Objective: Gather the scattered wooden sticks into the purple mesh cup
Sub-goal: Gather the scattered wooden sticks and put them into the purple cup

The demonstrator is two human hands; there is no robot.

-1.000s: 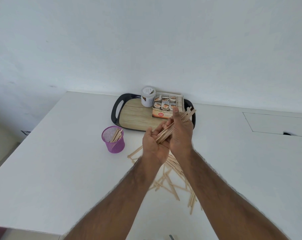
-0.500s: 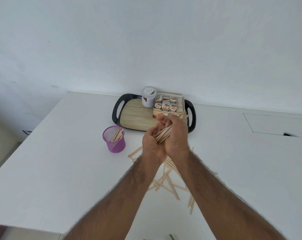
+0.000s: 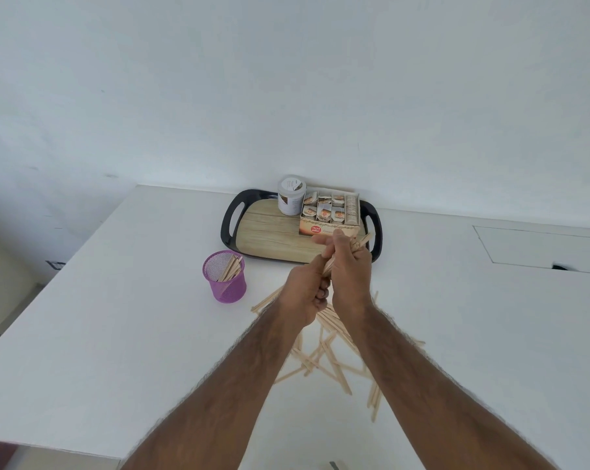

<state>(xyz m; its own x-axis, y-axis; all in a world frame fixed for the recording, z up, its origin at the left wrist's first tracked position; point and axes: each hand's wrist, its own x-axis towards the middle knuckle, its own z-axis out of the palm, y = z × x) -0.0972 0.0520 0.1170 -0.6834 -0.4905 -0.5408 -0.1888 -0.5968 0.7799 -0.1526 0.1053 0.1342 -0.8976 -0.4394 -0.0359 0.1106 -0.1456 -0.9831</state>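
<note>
A purple mesh cup (image 3: 225, 281) stands on the white table, holding several wooden sticks that lean to its right side. To its right, both hands are raised above the table, pressed together around a bundle of wooden sticks (image 3: 360, 243). My left hand (image 3: 305, 291) grips the bundle's lower part with curled fingers. My right hand (image 3: 349, 269) wraps round it higher up; stick tips poke out at the top right. Several loose sticks (image 3: 327, 356) lie scattered on the table under my forearms.
A black-handled tray (image 3: 232, 220) with a wood-look floor sits at the back by the wall. It carries a white jar (image 3: 290, 195) and a tea-bag box (image 3: 330, 215). The table's left edge runs diagonally; a hatch outline (image 3: 537, 245) is at the right.
The hands have closed tighter round the bundle, drawing the sticks in so less of them pokes out. The bundle stands steeper than a second ago.
</note>
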